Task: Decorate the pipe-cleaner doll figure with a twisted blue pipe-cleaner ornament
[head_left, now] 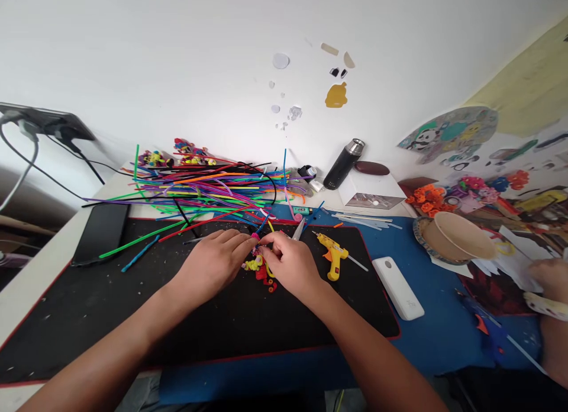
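Observation:
Over the black mat [199, 329], my left hand [213, 259] and my right hand [290, 264] meet at a small multicoloured pipe-cleaner figure [261, 270]. Both hands pinch its upper part, where pink and blue show between the fingertips. Yellow curls and red pieces hang below the fingers toward me. A blue stem sticks up just beyond the fingertips. Behind my right hand, scissors [299, 228] lie partly hidden. To the right rests a yellow glue gun [332, 255] with a glue stick in its back.
A heap of coloured pipe cleaners [213, 187] lies along the wall. A phone [101, 234] is at the left. A black bottle [344, 163], a white power bank [398, 287] and a bowl [464, 234] stand or lie rightward. Another person's hand [550, 279] is at the far right.

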A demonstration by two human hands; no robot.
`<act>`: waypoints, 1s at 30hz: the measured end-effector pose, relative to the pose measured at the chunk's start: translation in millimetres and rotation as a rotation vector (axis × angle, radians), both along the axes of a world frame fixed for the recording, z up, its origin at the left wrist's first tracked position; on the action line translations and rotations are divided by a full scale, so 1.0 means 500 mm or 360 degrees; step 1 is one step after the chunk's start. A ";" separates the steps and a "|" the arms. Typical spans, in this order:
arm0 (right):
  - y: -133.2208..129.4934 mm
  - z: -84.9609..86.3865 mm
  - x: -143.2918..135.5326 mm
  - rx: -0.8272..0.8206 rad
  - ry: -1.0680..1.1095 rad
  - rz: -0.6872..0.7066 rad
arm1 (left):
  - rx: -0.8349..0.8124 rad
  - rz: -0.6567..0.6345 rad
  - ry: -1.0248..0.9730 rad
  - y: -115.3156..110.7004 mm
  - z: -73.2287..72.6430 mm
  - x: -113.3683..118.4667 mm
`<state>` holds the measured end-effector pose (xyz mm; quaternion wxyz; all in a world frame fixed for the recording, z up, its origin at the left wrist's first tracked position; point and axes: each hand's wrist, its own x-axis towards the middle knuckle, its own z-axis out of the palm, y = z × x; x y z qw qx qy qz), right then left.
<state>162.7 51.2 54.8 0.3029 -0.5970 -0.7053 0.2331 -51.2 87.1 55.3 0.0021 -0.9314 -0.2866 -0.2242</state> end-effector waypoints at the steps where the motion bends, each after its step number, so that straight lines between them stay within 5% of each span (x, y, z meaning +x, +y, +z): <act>1: 0.002 -0.001 0.000 -0.0014 0.0001 0.0007 | -0.0009 0.0000 0.0014 0.002 -0.001 0.000; 21: 0.065 -0.039 0.033 -0.0221 -0.0011 0.0199 | -0.0192 -0.0051 -0.0004 0.055 -0.023 0.019; 30: 0.091 -0.047 0.055 -0.0188 0.0059 0.0270 | -0.0627 0.0107 -0.0337 0.077 -0.044 0.009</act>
